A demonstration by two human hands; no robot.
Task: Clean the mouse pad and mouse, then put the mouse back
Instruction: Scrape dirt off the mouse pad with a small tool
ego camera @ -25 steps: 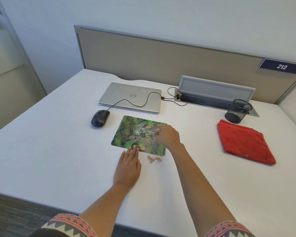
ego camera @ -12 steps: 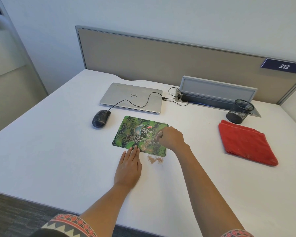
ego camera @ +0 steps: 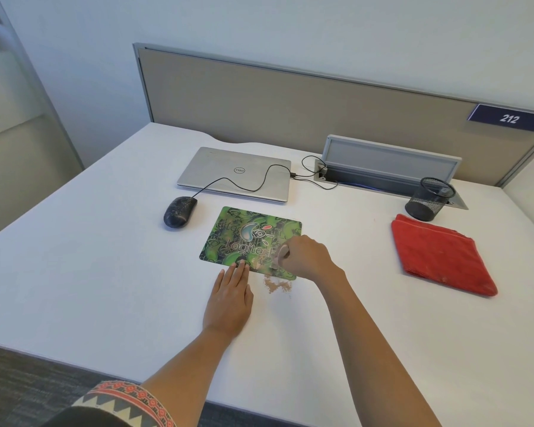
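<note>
Both hands are at the mouse pad [ego camera: 244, 238]. My guess is that the pad is being cleaned now.

- **Left hand:** The left hand [ego camera: 228, 303] lies flat and open on the desk [ego camera: 74, 272]. Its fingertips press the near edge of the pad to hold it down.
- **Right hand:** The right hand [ego camera: 305, 257] is curled over the near right part of the pad. It seems to pinch a small pale thing [ego camera: 282, 251], but I cannot tell what it is.
- **Dirt:** Brown crumbs [ego camera: 276, 285] lie on the desk just beside the pad's near edge.
- **Mouse:** The mouse [ego camera: 179, 211] sits on the desk to the left of the pad and looks dusty.

Next, the last dirt should be pushed off the pad. Then the mouse needs a wipe, maybe with the red cloth [ego camera: 438, 254] lying well to the right.

The pad says "Logitech". The shut laptop [ego camera: 235, 174] says "Dell". A blue sign [ego camera: 509, 118] says "212".
</note>
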